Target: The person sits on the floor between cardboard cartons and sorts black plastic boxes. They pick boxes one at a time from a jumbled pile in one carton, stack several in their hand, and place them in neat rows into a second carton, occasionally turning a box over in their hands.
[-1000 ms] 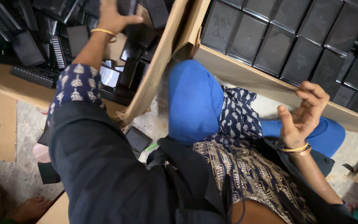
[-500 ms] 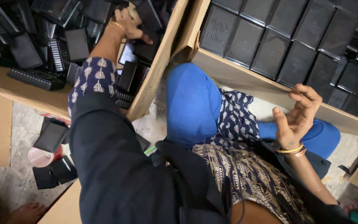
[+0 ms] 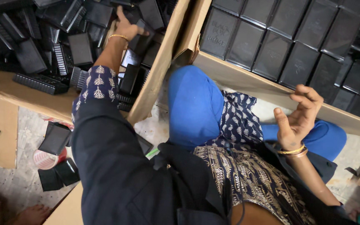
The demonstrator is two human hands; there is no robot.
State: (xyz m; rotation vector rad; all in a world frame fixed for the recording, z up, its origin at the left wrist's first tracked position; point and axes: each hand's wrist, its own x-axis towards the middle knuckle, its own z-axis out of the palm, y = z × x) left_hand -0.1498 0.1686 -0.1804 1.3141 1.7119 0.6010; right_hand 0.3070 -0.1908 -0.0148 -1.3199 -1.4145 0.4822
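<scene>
Inside a cardboard carton [image 3: 155, 79] of loose black boxes [image 3: 80, 48], the left hand [image 3: 126, 28] closes on one box; the right hand [image 3: 298, 116] hovers empty, fingers loosely curled, beside a neatly packed carton [image 3: 246, 81].

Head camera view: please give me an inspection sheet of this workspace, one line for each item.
Surface: speckled stone floor, partly covered by flat cardboard.
Job's things: loose black boxes heaped in the left carton; the right carton holds black boxes in neat rows.
Clutter: several black boxes and a red-and-white tape roll on the floor.
Hands: left hand reaches into the heap, fingers on a box; right hand raised, empty, fingers curled.
Cables: thin dark cord at the person's waist.
Surroundings: bare foot at the lower left.
</scene>
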